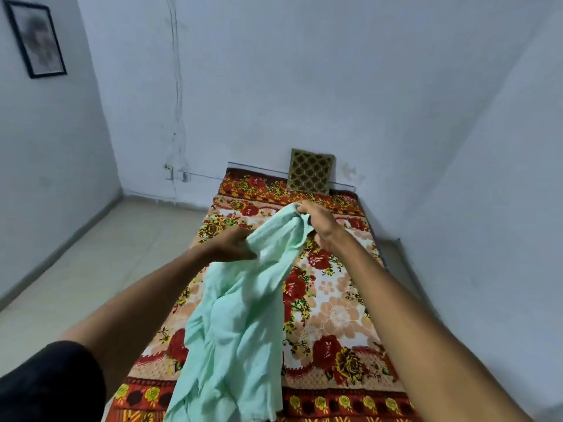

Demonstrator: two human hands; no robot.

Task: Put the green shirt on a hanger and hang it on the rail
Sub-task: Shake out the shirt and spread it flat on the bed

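Right hand [313, 219] grips the top of one pale green cloth shirt [231, 324] at frame centre | left hand [233, 245] clutches it lower left | shirt hangs over one red floral bedspread [335, 315] | one patterned cushion [309, 171] behind | one framed picture [35, 38] upper left

Dim, flat, bluish indoor light with only soft shadows and no glare. Wide-angle distortion bends the walls [365, 86] at the edges. The framed picture [36, 41] looks blurred; overall detail is soft.
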